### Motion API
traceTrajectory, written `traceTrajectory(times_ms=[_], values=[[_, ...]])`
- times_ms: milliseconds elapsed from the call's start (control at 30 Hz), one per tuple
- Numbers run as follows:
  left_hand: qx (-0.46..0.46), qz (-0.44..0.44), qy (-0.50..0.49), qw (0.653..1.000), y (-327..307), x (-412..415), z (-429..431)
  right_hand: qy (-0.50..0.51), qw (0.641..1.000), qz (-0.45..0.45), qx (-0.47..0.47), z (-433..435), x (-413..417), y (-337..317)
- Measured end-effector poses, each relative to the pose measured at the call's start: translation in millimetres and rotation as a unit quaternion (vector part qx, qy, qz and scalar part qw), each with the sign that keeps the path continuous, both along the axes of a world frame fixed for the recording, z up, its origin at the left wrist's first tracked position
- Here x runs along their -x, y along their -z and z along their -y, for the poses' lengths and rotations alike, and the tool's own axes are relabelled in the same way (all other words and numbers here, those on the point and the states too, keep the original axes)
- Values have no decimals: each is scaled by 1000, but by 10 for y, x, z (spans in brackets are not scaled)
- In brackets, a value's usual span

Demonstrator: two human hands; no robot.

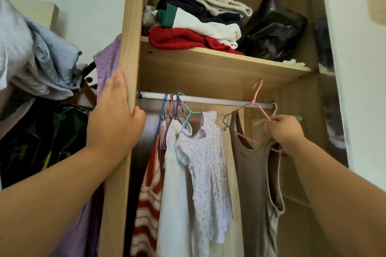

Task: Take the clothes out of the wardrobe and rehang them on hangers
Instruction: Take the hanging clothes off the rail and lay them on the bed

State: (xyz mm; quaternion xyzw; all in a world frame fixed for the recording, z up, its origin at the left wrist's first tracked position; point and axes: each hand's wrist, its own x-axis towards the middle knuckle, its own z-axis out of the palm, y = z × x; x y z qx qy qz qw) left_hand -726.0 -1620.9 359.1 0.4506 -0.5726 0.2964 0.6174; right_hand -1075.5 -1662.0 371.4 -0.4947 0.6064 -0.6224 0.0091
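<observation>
The open wooden wardrobe (pixel 131 27) has a metal rail (pixel 208 100) under its shelf. My left hand (pixel 116 115) grips the wardrobe's left side panel, thumb wrapped inside the edge. My right hand (pixel 285 131) pinches a pink wire hanger (pixel 255 98) that carries a taupe sleeveless dress (pixel 254 183); the hanger's hook is tilted up over the rail. Left of it hang a white dotted child's dress (pixel 208 162), a plain white garment (pixel 173 173) and a red-and-white striped top (pixel 146 204) on coloured hangers.
The shelf (pixel 219 62) holds a pile of folded clothes (pixel 194 14) and a dark plastic bag (pixel 275 31). Left of the wardrobe, a heap of pale blue and grey clothes (pixel 37 64), a lilac garment (pixel 108 62) and a black bag (pixel 41 142) hang on a stand.
</observation>
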Motion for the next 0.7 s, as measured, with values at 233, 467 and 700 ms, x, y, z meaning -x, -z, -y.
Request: traceTrajectory(times_ms=[233,467,700], values=[[-8,5,6,1000,55,0,-9,22,999,-21,-38,-148,110,37],[2,157,-139,978,122,146,67,20,998,-52,-30,-107,124,196],[-119,259,-42,958,215,936,173,-24,999,-20,-13,-119,208,283]])
